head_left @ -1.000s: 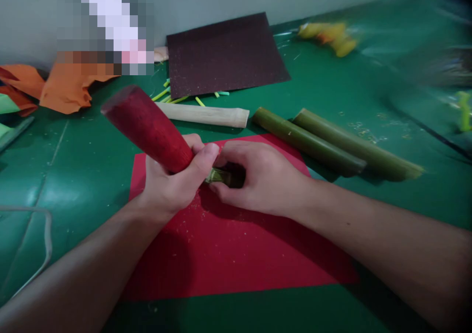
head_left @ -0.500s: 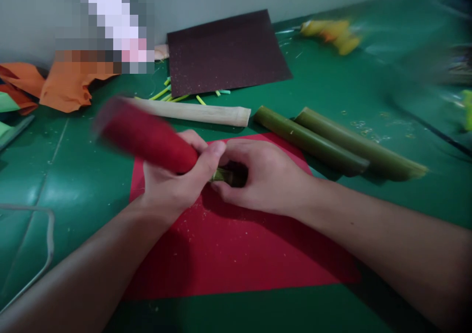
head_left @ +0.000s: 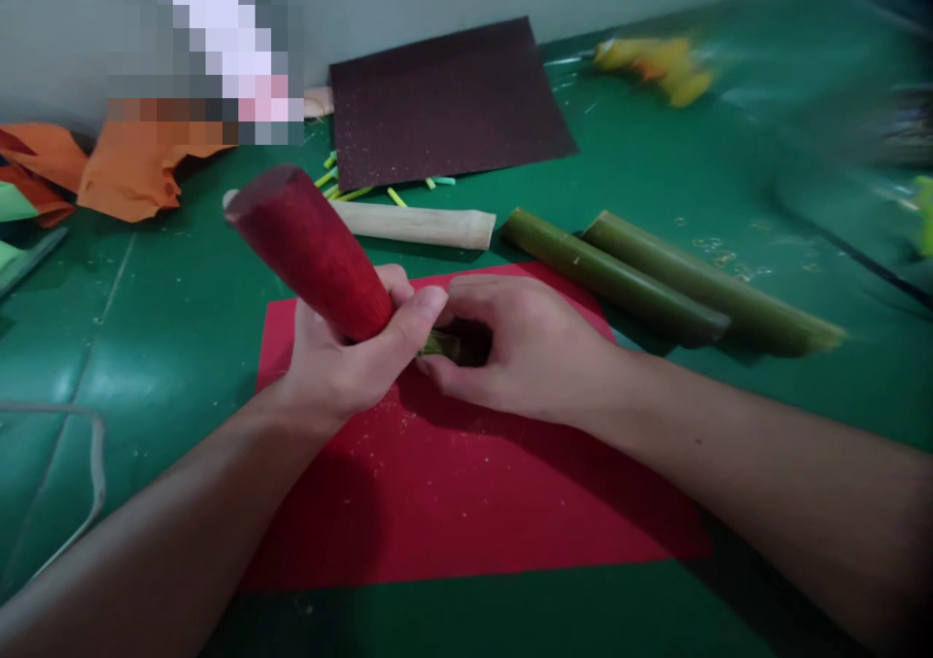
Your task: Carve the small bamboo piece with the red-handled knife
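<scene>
My left hand (head_left: 357, 352) is wrapped round a thick red handle (head_left: 310, 250), which tilts up and to the left. The tool's lower end is hidden behind my fingers. My right hand (head_left: 521, 342) curls round a short green bamboo piece (head_left: 444, 345), mostly covered by the fingers and in shadow. Both hands nearly touch each other over a red sheet (head_left: 466, 502), which is sprinkled with fine pale shavings.
Two green bamboo lengths (head_left: 619, 279) (head_left: 718, 284) lie to the right, with a pale peeled bamboo stick (head_left: 430, 225) behind the hands. Farther back are a dark sheet (head_left: 452, 104), orange crumpled paper (head_left: 131, 177) and a yellow glue gun-like object (head_left: 656, 65). The table (head_left: 167, 347) is green.
The red handle has swung more upright, its top moving right and up, as my left hand turned. My right hand stays nearly in place.
</scene>
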`<act>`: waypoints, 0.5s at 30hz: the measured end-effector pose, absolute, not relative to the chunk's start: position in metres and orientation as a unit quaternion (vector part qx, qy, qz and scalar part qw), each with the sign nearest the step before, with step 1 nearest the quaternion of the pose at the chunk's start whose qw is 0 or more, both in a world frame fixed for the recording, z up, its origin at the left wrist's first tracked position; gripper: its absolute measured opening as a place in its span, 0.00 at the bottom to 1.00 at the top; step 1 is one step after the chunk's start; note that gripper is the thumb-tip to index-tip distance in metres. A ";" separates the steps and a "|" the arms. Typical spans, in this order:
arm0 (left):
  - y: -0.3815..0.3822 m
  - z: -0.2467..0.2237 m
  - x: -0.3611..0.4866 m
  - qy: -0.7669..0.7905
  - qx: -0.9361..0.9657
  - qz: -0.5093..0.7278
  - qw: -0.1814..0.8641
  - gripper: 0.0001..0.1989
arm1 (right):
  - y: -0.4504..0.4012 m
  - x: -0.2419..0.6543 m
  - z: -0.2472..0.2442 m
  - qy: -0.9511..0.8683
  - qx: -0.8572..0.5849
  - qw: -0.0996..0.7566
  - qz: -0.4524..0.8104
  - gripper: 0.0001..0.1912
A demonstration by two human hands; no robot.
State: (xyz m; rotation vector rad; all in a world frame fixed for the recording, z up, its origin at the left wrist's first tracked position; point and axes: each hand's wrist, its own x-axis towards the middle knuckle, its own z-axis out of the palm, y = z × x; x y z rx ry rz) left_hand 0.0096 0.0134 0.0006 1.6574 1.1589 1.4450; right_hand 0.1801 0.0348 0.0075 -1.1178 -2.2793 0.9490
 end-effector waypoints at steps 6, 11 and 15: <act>0.014 0.001 0.006 0.423 0.669 0.520 0.323 0.20 | 0.034 0.180 0.005 -0.821 -0.395 0.228 0.343 0.08; 0.013 0.005 0.005 0.419 0.699 0.494 0.304 0.18 | 0.033 0.180 0.002 -0.833 -0.386 0.244 0.313 0.06; 0.012 0.001 0.006 0.418 0.700 0.516 0.264 0.15 | 0.034 0.180 0.002 -0.842 -0.379 0.244 0.296 0.06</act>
